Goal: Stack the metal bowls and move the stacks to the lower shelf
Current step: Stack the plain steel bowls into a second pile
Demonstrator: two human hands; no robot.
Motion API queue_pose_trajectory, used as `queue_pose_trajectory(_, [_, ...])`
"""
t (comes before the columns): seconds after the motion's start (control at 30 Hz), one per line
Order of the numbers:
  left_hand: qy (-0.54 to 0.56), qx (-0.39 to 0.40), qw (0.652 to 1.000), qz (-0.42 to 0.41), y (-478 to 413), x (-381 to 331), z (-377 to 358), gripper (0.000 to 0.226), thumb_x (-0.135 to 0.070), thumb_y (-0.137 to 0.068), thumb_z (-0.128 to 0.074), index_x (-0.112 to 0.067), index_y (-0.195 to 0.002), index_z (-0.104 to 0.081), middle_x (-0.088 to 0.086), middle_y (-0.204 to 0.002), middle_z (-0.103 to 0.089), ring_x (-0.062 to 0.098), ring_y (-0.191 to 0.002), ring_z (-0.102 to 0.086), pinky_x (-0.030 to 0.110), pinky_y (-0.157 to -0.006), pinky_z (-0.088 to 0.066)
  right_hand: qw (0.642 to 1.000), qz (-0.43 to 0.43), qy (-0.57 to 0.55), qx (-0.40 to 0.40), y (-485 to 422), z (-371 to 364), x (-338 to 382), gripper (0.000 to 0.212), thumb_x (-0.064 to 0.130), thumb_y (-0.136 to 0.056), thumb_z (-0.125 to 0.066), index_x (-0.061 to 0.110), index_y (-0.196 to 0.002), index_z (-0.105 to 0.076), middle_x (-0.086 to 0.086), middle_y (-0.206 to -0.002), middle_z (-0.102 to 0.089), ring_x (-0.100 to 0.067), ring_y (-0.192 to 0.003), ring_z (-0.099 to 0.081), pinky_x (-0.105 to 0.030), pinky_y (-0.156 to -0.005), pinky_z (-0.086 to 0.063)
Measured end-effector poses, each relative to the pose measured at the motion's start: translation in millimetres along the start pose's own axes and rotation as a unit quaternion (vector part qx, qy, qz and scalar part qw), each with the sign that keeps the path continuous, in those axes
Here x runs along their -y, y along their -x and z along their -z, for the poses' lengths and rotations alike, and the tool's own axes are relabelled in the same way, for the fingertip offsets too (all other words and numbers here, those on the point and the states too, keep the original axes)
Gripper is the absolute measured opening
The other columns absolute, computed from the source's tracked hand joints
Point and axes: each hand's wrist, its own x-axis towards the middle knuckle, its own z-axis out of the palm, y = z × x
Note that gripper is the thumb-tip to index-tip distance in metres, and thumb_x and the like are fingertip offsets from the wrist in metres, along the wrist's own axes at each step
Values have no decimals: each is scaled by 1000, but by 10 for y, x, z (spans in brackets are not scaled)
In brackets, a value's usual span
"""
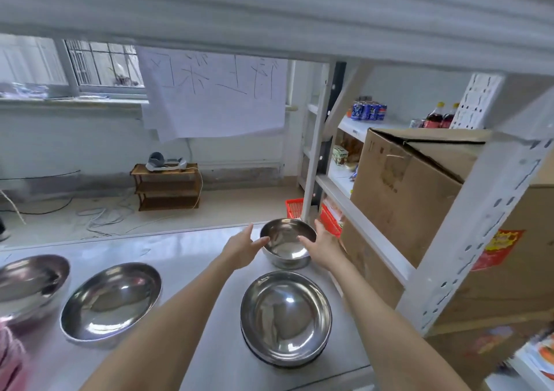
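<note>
The small bowl (287, 242) sits tilted at the counter's (192, 258) far right end. The left hand (243, 248) lays nearly straight fingers against its rim. The right hand (323, 246) hooks its fingers over the opposite rim (a bowl stack (286, 318) sits nearer).

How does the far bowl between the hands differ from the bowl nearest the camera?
The far bowl has the left hand and right hand at its sides; the near bowl is untouched. The far bowl looks smaller and deeper, the near bowl wider and shallower. Both are shiny metal, open side up.
</note>
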Motion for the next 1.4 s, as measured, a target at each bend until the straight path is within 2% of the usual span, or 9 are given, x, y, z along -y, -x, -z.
queue_pose_trajectory(0.07, [40,23,999,11,-42,14,-28,69,-48,-95,-49,-12,-149,-27,14,-143,-48,30,-125,-49,42,-102,-45,1000,-17,-8,10,-41,-87,-85,80,44,-90,-58,9,-151,-20,-16,-148,-43,-33,-134,-43,-39,-107,-35])
queue_pose_trajectory(0.17, [112,63,991,21,-40,24,-88,52,-46,-94,-51,-16,-137,-44,10,-111,-64,22,-91,-60,37,-79,-53,999,-23,-30,4,-46,-177,-177,79,42,-90,-59,11,-152,-21,-16,-148,-44,-33,-135,-42,-40,-108,-34])
queue_pose_trajectory(0.33, [207,79,974,37,-19,14,-183,35,-38,-98,-47,-12,-120,-54,7,-90,-65,18,-75,-62,33,-76,-52,998,-6,-66,-22,-31,-209,-184,71,38,-92,-58,12,-150,-26,-12,-147,-46,-31,-134,-43,-36,-106,-34])
queue_pose_trajectory(0.5, [221,53,974,23,4,-19,-169,29,-32,-98,-46,-13,-118,-55,10,-91,-65,21,-79,-60,36,-80,-50,996,3,-84,-33,14,-177,-142,62,29,-93,-58,9,-146,-33,-13,-142,-51,-30,-128,-49,-29,-97,-36])
queue_pose_trajectory(0.67, [222,21,975,-6,100,-172,39,25,-31,-98,-44,-17,-115,-57,10,-93,-67,23,-86,-61,41,-85,-51,995,25,-85,-51,48,36,84,68,33,-93,-57,11,-150,-26,-13,-145,-47,-34,-113,-62,-44,-99,-48])
queue_pose_trajectory(0.87, [205,-21,977,-58,433,-435,398,24,-25,-96,-43,-15,-109,-60,11,-87,-68,21,-76,-59,29,-65,-46,994,33,-79,-75,315,375,414,71,38,-94,-55,12,-151,-23,-11,-153,-36,-30,-137,-40,-42,-110,-35])
queue_pose_trajectory(1.07, [144,-61,983,-99,910,-590,640,26,-32,-94,-41,-17,-105,-59,6,-83,-72,24,-84,-66,40,-82,-52,993,33,-68,-91,826,686,709,67,45,-94,-52,17,-150,-28,-10,-143,-51,-30,-130,-48,-46,-107,-41])
queue_pose_trajectory(1.23, [93,-48,989,-100,1320,-557,615,24,-39,-94,-38,-24,-101,-55,-5,-73,-69,20,-81,-65,35,-77,-50,988,51,-108,-96,1399,756,766,48,38,-95,-54,20,-139,-45,-1,-121,-61,-19,-107,-58,-34,-93,-45])
queue_pose_trajectory(1.4, [74,-23,993,-86,1620,-415,483,27,-35,-93,-40,-17,-104,-57,4,-80,-69,25,-82,-63,36,-76,-47,993,24,-82,-77,1750,607,643,41,39,-94,-53,18,-130,-51,0,-117,-64,-26,-115,-57,-35,-95,-43])
